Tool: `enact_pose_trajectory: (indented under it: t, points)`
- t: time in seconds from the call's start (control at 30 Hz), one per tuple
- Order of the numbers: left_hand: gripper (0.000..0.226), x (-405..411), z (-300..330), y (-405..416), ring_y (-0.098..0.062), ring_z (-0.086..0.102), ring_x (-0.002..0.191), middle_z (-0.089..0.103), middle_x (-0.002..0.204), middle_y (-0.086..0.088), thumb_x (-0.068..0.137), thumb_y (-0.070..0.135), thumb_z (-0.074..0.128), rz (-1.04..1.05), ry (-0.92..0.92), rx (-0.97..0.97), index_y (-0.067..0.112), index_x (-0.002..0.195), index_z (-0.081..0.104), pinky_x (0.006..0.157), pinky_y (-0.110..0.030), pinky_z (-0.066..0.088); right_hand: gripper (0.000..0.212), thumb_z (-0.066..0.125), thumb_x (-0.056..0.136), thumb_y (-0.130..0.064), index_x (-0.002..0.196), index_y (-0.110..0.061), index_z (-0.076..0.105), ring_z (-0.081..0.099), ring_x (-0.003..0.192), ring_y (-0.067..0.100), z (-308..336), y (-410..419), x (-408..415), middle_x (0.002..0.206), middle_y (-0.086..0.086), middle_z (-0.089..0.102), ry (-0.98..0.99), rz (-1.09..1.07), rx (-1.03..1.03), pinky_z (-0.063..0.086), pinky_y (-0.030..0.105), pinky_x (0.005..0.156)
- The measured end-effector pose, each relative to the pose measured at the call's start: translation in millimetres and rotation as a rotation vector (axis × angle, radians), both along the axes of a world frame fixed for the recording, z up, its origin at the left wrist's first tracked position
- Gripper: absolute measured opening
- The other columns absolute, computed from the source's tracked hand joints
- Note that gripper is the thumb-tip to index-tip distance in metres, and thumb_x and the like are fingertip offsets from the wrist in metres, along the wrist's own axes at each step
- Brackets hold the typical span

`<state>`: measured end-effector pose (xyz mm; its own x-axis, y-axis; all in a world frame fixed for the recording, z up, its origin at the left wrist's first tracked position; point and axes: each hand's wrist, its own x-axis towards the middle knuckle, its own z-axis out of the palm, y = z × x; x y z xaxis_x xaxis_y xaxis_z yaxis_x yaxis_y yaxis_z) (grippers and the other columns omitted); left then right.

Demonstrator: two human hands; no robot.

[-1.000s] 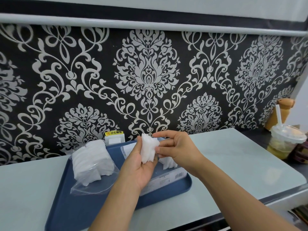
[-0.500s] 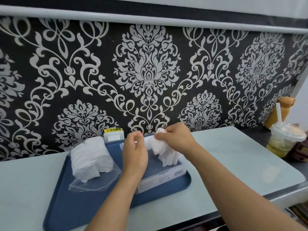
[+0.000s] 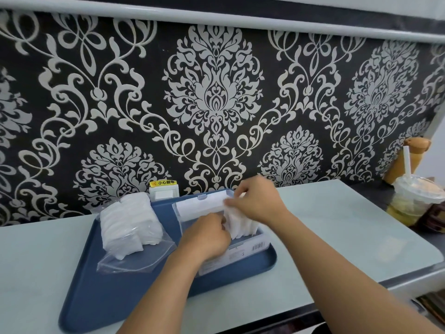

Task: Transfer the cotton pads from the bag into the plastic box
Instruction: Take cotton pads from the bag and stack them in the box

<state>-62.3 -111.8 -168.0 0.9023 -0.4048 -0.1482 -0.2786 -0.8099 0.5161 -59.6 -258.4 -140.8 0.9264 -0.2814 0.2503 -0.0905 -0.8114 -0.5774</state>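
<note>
A clear plastic bag (image 3: 134, 249) lies on the left half of a blue tray (image 3: 103, 297), with a thick stack of white cotton pads (image 3: 127, 225) inside it. To its right on the tray stands the clear plastic box (image 3: 243, 251), lid (image 3: 199, 206) flipped open toward the wall. A row of cotton pads (image 3: 240, 225) stands on edge inside the box. My left hand (image 3: 204, 237) presses against the left side of that row, fingers curled on the pads. My right hand (image 3: 257, 203) holds the row from above and the right.
The tray rests on a pale table (image 3: 337, 225) against a black-and-white patterned wall. A wall socket with a yellow label (image 3: 163, 191) sits behind the tray. At the far right stand a lidded drink cup with a straw (image 3: 414, 201) and a brown bottle (image 3: 407, 160).
Both hands carried the bunch of pads from mid-air down into the box. They now sit lower, closed around the row standing in the box.
</note>
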Motion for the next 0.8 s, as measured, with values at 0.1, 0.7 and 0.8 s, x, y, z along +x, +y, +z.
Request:
enact_pose_trajectory:
  t: [0.1, 0.7, 0.8]
  points:
    - [0.015, 0, 0, -2, -0.02, 0.062, 0.093, 0.065, 0.102, 0.004, 0.091, 0.025, 0.053, 0.02, -0.042, -0.039, 0.029, 0.103, 0.059, 0.086, -0.041, 0.055, 0.031, 0.075, 0.075, -0.02, 0.106, -0.022, 0.075, 0.065, 0.094, 0.013, 15, -28, -16, 0.1, -0.009, 0.072, -0.054, 0.039, 0.149, 0.053, 0.03, 0.085]
    - [0.047, -12, 4, -19, -0.026, 0.065, 0.103, 0.068, 0.118, -0.001, 0.092, 0.039, 0.065, 0.034, -0.258, -0.061, 0.047, 0.134, 0.046, 0.088, -0.042, 0.055, 0.064, 0.075, 0.072, -0.005, 0.126, -0.036, 0.06, 0.064, 0.082, 0.007, -13, -49, -23, 0.126, -0.003, 0.059, 0.244, 0.283, 0.16, 0.048, 0.015, 0.058]
    - [0.035, -9, 5, -17, -0.024, 0.064, 0.105, 0.067, 0.123, -0.002, 0.096, 0.038, 0.062, 0.014, -0.282, -0.037, 0.038, 0.13, 0.06, 0.089, -0.037, 0.052, 0.05, 0.07, 0.073, -0.01, 0.113, -0.04, 0.065, 0.063, 0.074, 0.008, -12, -43, -27, 0.125, -0.006, 0.058, 0.235, 0.31, 0.187, 0.052, 0.021, 0.062]
